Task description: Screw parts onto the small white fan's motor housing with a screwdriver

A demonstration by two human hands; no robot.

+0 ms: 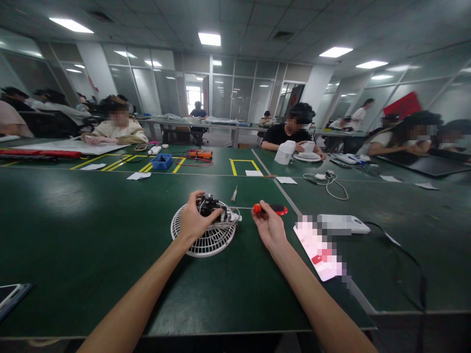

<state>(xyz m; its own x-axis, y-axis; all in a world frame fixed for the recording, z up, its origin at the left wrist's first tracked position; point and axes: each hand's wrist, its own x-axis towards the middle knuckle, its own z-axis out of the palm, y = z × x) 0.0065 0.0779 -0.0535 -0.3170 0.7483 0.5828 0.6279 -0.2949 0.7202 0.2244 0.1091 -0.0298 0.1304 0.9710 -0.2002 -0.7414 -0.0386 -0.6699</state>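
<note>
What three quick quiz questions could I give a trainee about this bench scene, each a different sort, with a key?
1. Multiple choice: what is the right hand holding?
A) A hammer
B) A screwdriver
C) A pair of pliers

2. True or false: the blue bin stands farther from the wearer than the right hand does.

3. Fill in the blank: the left hand is around a black mechanism that sits on a round white ____.

Key: 1. B; 2. True; 3. fan grille.
</note>
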